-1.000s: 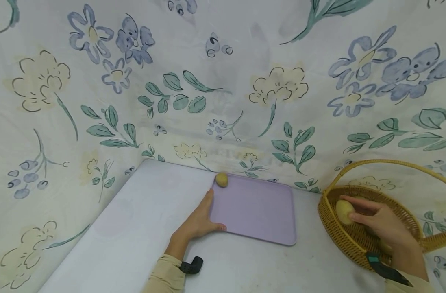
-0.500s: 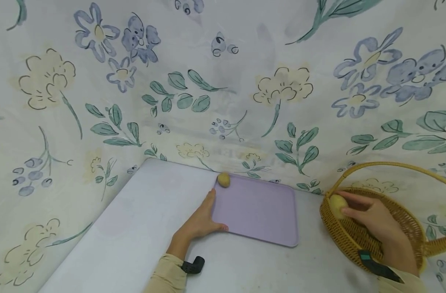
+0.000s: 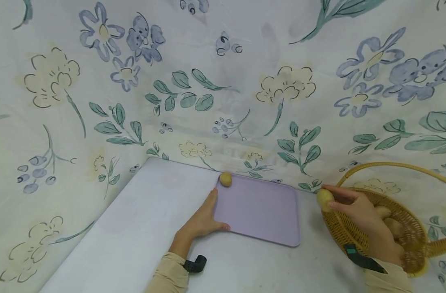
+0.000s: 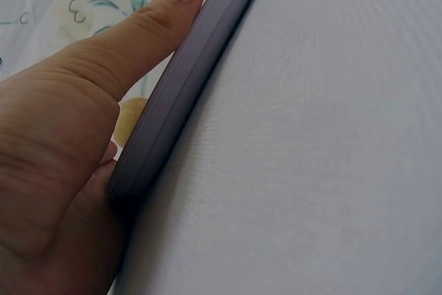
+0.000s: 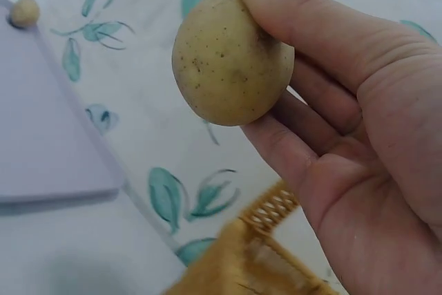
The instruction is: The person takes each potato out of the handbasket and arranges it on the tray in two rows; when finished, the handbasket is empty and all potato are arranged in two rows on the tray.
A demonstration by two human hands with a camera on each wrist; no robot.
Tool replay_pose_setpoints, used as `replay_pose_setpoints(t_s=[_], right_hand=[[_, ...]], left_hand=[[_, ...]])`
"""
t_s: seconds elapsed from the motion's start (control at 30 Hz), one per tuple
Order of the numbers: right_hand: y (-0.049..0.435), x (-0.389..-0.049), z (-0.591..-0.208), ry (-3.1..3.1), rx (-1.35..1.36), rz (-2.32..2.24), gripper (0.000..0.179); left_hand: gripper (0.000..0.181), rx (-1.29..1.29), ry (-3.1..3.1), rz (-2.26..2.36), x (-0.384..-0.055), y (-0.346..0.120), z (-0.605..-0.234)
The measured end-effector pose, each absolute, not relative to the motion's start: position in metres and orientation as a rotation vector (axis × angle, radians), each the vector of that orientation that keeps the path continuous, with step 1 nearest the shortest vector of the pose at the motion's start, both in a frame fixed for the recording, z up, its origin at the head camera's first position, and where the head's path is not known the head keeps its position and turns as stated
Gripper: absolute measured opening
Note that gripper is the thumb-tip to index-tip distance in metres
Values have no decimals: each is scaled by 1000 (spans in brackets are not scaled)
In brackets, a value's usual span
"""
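Note:
My right hand [image 3: 362,215] pinches a yellow potato [image 5: 228,60] between thumb and fingers, over the left rim of a wicker basket [image 3: 336,221]. Small dark specks dot its skin in the right wrist view. Straight-fingered, my left hand [image 3: 199,219] rests around the near left corner of a lilac tray [image 3: 259,211]. Its thumb lies along the near edge and its fingers touch the left side. A second potato [image 3: 225,179] sits in the tray's far left corner. More potatoes [image 3: 392,228] lie inside the basket, partly hidden by my right hand and forearm.
The basket's tall arched handle [image 3: 398,165] rises above it at the right. A white table [image 3: 153,203] carries the tray and basket. Flower-patterned cloth [image 3: 193,49] hangs right behind the table's back and left edges.
My right hand has lifted the potato from inside the basket and carried it left to the basket's rim. More potatoes now show in the basket. The left hand stays at the tray corner.

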State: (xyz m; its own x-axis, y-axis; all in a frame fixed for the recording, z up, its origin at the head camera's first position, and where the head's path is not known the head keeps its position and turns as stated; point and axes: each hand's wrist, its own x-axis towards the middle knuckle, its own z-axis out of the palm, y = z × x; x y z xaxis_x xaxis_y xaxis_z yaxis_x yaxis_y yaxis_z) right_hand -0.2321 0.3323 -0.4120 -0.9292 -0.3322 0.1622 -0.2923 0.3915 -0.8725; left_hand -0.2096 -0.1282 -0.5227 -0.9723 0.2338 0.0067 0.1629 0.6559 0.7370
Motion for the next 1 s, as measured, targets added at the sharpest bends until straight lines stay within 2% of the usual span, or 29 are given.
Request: replay_pose_setpoints(t_s=[0.27, 0.5, 1.0], right_hand=[[306, -244, -419, 2475, -591, -1705, 50], [283, -255, -419, 2511, -472, -1661, 56], [243, -279, -434, 2436, -563, -1716, 57]], left_hand=[[139, 335, 2769, 1214, -209, -128, -521], [138, 327, 2769, 1214, -210, -128, -520], [137, 306, 2775, 1177, -210, -127, -522]])
